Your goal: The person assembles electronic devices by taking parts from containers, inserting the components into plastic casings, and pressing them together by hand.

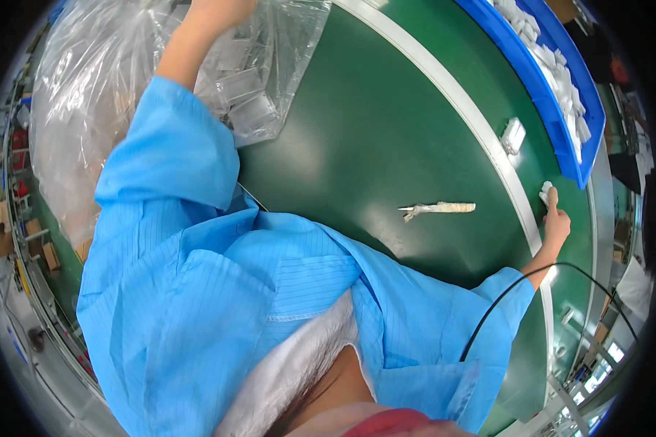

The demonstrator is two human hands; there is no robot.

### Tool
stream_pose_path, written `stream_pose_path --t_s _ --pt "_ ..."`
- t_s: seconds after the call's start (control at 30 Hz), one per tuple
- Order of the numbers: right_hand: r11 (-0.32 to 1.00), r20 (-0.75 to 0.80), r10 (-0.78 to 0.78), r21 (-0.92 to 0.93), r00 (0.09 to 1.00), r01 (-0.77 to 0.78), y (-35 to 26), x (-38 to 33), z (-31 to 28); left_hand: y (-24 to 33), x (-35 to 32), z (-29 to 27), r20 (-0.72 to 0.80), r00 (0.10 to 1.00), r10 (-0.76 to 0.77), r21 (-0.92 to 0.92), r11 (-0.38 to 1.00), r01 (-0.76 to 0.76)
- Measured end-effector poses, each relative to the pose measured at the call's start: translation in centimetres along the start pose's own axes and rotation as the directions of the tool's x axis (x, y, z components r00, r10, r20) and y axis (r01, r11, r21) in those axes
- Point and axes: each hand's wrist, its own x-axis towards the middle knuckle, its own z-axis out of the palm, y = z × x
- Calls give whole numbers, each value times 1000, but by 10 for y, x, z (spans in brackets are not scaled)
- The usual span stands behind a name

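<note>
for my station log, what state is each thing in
left hand: partly cut off, grip unclear
right hand: gripping a small white piece
clear plastic bag: holding clear pieces
blue tray: uncovered, heaped with white pieces
wrapped-handle tool: lying flat, untouched
white block: lying loose outside the tray

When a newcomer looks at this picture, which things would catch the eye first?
Probably the large clear plastic bag at the upper left, with the left hand partly cut off by the top edge. Next, the bright blue tray of white pieces at the upper right; just below it, the right hand touches a small white item.
</note>
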Motion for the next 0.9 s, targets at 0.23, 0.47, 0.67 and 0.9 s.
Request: stream_pose_path --t_s 0.23,0.47,0.67,0.9 --pt "899 12 -44 437 999 35 5 42 22 -95 50 50 -19 982 -185 4 983 186" --pt "12 160 -341 986 926 -166 -49 -18 -4 -72 35 38 63 984 -168 152 976 157" --pt "-107 177 -467 961 866 -254 -180 -122 -8 7 10 21 344 932 112 -744 638 198" --pt "194 25 -748 964 664 183 -210 -137 -3 155 -53 61 296 742 602 -946 292 141"
